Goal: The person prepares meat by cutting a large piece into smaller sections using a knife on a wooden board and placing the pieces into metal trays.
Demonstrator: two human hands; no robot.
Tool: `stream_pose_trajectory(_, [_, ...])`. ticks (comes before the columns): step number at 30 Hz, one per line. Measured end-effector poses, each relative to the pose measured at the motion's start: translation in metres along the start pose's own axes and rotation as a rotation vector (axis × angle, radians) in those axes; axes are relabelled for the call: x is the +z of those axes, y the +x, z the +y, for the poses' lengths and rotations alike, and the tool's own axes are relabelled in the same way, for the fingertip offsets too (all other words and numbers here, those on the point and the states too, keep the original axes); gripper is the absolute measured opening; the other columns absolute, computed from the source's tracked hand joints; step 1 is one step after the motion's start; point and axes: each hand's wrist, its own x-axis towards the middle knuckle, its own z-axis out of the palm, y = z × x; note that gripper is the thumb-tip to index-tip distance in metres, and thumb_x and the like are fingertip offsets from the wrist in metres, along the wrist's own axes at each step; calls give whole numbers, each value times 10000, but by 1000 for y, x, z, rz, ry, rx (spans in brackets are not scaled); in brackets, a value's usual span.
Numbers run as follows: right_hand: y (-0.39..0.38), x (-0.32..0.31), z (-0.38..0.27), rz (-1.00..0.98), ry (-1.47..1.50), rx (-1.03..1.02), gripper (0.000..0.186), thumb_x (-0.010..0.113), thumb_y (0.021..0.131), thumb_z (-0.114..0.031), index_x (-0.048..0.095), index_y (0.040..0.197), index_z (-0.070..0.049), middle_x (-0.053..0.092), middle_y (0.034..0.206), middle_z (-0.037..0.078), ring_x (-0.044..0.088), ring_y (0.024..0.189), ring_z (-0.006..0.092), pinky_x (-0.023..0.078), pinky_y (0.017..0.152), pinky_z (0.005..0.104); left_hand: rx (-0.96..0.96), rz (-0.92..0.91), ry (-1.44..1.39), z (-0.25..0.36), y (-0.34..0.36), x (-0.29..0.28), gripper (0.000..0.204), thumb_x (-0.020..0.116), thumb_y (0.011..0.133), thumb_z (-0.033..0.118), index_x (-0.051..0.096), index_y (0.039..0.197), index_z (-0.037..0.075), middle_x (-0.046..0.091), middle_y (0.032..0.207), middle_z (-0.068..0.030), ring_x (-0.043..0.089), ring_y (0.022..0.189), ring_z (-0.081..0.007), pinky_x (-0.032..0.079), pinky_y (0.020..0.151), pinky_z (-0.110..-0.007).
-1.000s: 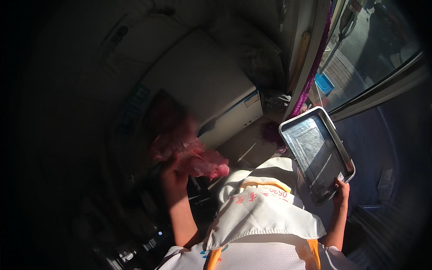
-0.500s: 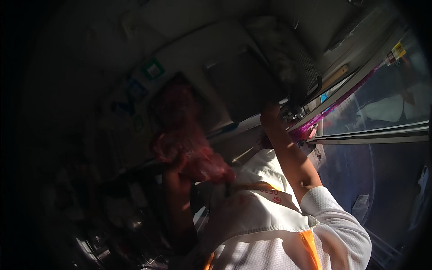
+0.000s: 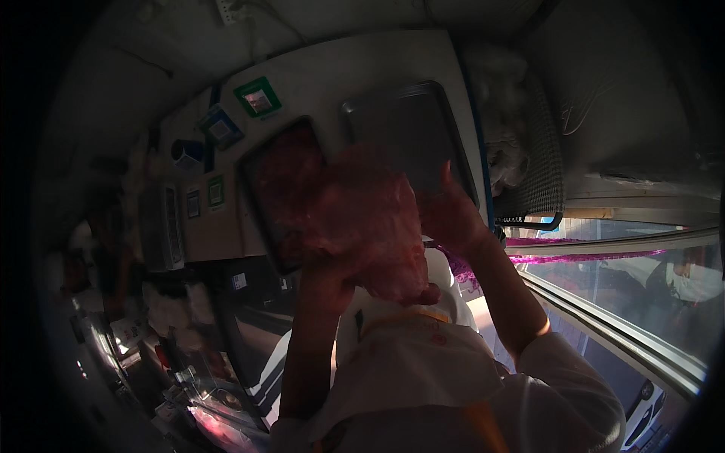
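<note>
A large slab of raw red meat [image 3: 385, 234] hangs in front of me, between the two trays and my body. My left hand [image 3: 330, 275] grips its lower left side, the fingers mostly hidden by the meat. Close to the meat's right side, my right hand [image 3: 457, 219] is open with the thumb raised; whether its fingertips touch the meat I cannot tell. More dark red meat lies in a black tray [image 3: 243, 175] at the left, partly covered by the slab. A grey metal tray [image 3: 400, 124] sits behind my right hand.
Both trays stand on a pale table [image 3: 325, 72]. Green-framed cards [image 3: 257, 97] and a dark blue cup [image 3: 187, 152] are on its left part. At the right is a mesh basket [image 3: 542, 151] with a whitish bundle, near a window [image 3: 604, 287] trimmed with pink tinsel [image 3: 581, 257].
The meat has moved right in my left hand, away from the black tray. My right hand has left the metal tray's near edge and opened beside the meat. My view has turned.
</note>
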Motion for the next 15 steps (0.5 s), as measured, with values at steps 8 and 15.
stream_pose_trajectory(8, [53,3,-115,-18,-367,-266,717,746,893,-65,469,1549,17,633,1439,168,678,1249,285,566,1073,402,-174,-149,-114,-95,103,25,760,807,899,-23,472,1565,130,568,1490,-79,605,1347,-252,532,1113,-441])
stream_pose_trajectory(15, [100,-63,-149,261,-645,-353,806,739,835,56,421,1575,28,646,1389,196,693,1207,313,583,1029,408,-219,-132,-207,-135,182,10,642,785,941,84,507,1520,108,629,1430,-91,664,1270,-264,578,1044,-415])
